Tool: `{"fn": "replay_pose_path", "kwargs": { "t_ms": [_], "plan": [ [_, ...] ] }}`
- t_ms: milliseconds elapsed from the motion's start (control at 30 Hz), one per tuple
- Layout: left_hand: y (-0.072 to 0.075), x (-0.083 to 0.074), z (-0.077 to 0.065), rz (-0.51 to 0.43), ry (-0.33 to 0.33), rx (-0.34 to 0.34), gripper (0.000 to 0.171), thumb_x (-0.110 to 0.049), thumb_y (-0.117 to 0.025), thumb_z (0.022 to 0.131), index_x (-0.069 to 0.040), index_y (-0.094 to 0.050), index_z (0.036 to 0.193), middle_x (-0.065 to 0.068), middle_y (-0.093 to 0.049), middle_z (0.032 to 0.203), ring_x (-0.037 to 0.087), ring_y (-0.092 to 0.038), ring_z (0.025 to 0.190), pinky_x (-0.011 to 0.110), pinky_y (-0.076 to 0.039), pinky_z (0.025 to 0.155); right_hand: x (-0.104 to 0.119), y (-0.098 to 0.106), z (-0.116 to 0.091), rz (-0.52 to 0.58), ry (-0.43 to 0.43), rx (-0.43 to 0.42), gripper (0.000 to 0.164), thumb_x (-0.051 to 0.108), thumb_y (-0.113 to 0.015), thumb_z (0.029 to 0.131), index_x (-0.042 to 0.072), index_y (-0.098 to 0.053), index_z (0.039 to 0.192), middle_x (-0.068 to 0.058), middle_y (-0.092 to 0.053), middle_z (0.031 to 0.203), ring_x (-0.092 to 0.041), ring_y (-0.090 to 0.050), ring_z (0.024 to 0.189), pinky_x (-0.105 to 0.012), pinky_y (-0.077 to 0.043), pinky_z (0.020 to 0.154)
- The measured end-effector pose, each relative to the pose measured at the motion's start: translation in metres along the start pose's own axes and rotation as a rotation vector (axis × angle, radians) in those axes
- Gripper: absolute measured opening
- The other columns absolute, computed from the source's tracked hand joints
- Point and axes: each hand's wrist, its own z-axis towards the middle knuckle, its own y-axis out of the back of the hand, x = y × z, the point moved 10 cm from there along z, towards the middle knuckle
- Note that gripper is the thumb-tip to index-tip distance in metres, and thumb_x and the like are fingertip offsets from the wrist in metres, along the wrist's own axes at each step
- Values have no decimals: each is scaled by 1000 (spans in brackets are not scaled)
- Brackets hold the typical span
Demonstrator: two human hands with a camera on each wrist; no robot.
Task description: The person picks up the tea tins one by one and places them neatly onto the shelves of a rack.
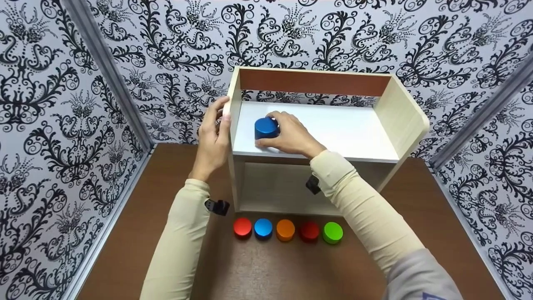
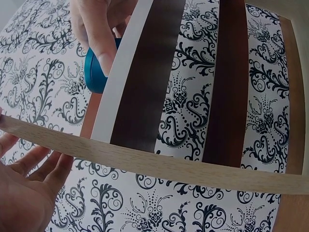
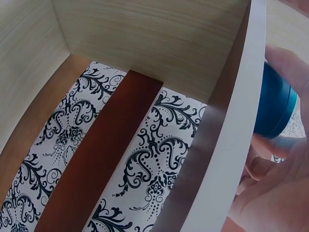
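In the head view my right hand (image 1: 293,135) grips a dark blue cylinder (image 1: 265,126) low over the left part of the white upper shelf board (image 1: 333,129). The right wrist view has the blue cylinder (image 3: 275,104) between thumb and fingers, just behind the board's front edge. My left hand (image 1: 214,139) holds the left side panel (image 1: 234,91) of the wooden shelf unit, thumb at the front edge, fingers along the outer face. Those fingers (image 2: 36,166) also show beside the panel in the left wrist view.
On the brown table (image 1: 258,271), a row of short cylinders stands before the unit: a bright red one (image 1: 242,227), a lighter blue one (image 1: 263,228), an orange one (image 1: 285,230), a dark red one (image 1: 309,231) and a green one (image 1: 332,232). Patterned walls (image 1: 187,37) enclose the table.
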Motion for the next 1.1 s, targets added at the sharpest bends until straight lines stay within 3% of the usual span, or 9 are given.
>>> {"fn": "replay_pose_path", "kwargs": {
  "t_ms": [467,800,1100],
  "plan": [
    [-1,0,1,-4,11,6,39,-17,-44,107,-1,-50,143,20,-56,133,25,-57,117,39,-52,96,-4,23,-26,104,93,-73,82,42,-86,80,6,-49,145,-13,-59,121,-26,-57,107,-40,-50,92],
    [0,0,0,4,3,-3,39,-15,-45,107,-1,-50,142,18,-58,131,25,-57,115,39,-53,93,-10,43,-62,170,183,-173,74,33,-87,81,6,-52,141,-18,-60,122,-32,-59,105,-42,-53,90],
    [0,0,0,-19,14,-10,39,-15,-46,107,-1,-50,143,17,-57,132,26,-57,115,42,-55,91,-18,52,-104,212,274,-263,68,27,-89,80,3,-59,136,-16,-64,118,-27,-60,103,-42,-54,87]
  ]
}}
